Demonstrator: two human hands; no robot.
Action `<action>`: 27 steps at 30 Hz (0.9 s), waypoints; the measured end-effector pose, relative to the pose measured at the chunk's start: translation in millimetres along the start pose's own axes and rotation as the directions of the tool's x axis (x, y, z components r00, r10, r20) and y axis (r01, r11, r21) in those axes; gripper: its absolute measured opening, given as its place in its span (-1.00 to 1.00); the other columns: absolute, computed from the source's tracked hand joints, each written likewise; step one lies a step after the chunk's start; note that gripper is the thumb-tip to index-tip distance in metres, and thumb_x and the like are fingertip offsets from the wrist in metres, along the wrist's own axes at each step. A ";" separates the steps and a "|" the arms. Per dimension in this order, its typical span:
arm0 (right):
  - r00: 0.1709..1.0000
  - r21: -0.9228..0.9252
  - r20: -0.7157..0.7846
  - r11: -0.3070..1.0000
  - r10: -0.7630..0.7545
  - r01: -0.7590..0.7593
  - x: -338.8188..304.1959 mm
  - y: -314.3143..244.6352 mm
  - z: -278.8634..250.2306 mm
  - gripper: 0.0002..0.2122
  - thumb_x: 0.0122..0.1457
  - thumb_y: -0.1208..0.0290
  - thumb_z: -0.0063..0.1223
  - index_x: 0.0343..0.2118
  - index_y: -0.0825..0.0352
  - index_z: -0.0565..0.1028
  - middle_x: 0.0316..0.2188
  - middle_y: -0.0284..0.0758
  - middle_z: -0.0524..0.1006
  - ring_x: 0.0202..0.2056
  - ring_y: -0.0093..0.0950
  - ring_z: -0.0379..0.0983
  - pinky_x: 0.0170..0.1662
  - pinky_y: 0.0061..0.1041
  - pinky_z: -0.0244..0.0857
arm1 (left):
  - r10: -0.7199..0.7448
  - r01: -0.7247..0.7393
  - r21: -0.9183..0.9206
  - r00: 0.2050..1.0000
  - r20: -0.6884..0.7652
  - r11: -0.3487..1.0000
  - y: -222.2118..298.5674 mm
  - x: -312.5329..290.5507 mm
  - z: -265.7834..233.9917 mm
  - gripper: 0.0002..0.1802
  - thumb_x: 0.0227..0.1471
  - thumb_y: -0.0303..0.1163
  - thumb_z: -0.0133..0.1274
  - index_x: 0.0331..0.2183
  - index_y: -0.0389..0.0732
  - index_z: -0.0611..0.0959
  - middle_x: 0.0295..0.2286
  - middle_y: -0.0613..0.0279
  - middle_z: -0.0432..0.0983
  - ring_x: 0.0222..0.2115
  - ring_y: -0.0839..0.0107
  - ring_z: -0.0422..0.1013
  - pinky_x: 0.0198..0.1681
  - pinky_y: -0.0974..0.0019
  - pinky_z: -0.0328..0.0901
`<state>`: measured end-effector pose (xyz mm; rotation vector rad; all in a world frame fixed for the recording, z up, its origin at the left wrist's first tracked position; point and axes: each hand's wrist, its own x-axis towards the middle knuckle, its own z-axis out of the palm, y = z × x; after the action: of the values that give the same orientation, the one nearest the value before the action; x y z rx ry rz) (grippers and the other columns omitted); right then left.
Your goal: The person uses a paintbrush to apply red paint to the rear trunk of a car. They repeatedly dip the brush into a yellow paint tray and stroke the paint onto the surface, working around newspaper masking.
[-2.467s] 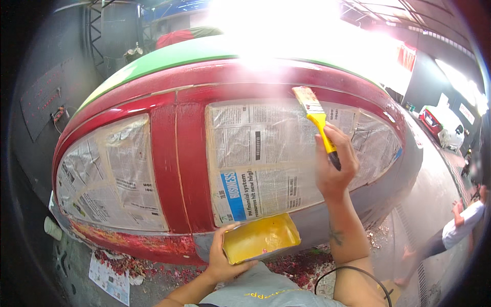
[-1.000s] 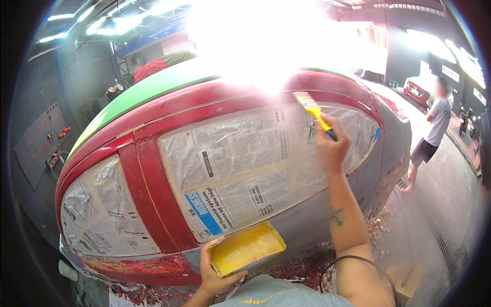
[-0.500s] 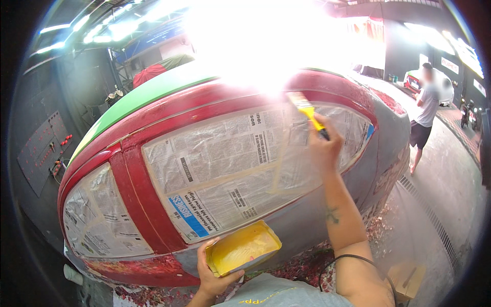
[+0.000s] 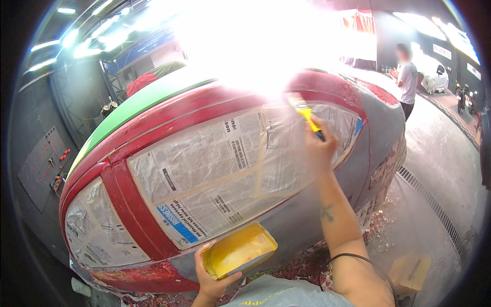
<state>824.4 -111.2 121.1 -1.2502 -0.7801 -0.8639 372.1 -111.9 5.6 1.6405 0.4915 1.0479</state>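
My right hand (image 4: 322, 139) is closed around the handle of a paintbrush (image 4: 303, 109) with a yellow and black grip. Its pale bristles touch, or nearly touch, the red upper window frame of a car body (image 4: 140, 222); glare keeps me from telling which. Below, my left hand (image 4: 210, 273) grips a rectangular tub (image 4: 244, 249) by its side. Yellowish liquid coats the tub's inside. Newspaper sheets (image 4: 202, 153) held by tape cover the car's side windows. Red paint shows around them, with grey on the lower panels.
A green roof panel (image 4: 115, 123) tops the car. Reddish paint flakes (image 4: 381, 225) litter the floor beside it. A cardboard box (image 4: 410, 271) stands at lower right, near a floor drain grate (image 4: 434, 207). Another person (image 4: 407, 77) stands beyond the car, toward a white car (image 4: 436, 79).
My view has shifted slightly, so the car appears a little further left. The brush stays at the upper window frame and the tub remains in my left hand. The other person has turned.
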 end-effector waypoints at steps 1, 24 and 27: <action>0.997 0.001 -0.048 0.998 0.066 -0.066 6.5 8.6 -8.7 -0.80 0.26 0.57 0.36 -0.06 0.32 0.71 -0.13 -0.10 0.77 -0.15 -0.23 0.75 -0.07 -0.33 0.58 | -0.003 0.003 -0.008 1.000 -0.003 1.000 0.2 0.6 2.0 0.30 -0.35 -0.57 0.68 0.35 -0.24 0.25 0.24 0.02 0.39 0.26 0.18 0.41 0.36 0.05 0.34; 0.993 0.175 0.112 0.984 -0.034 0.014 4.1 6.6 3.5 -0.79 0.24 0.52 0.38 -0.07 0.32 0.71 -0.13 -0.10 0.76 -0.12 -0.20 0.75 -0.07 -0.30 0.59 | -0.018 0.018 0.007 1.000 -0.002 1.000 0.8 12.8 55.2 0.27 -0.35 -0.54 0.67 0.34 -0.26 0.27 0.22 0.02 0.40 0.25 0.18 0.42 0.36 0.04 0.34; 0.986 0.012 0.020 0.986 0.168 -0.169 23.1 28.7 -19.0 -0.79 0.23 0.51 0.39 -0.08 0.32 0.71 -0.15 -0.12 0.76 -0.13 -0.22 0.74 -0.04 -0.31 0.57 | -0.013 0.013 0.016 1.000 -0.005 1.000 1.7 12.2 57.7 0.27 -0.35 -0.54 0.67 0.34 -0.26 0.27 0.23 0.02 0.40 0.26 0.18 0.42 0.37 0.04 0.33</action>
<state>861.1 -129.9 125.1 -1.2946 -0.6834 -0.7092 426.1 -135.5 9.7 1.6474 0.5149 1.0410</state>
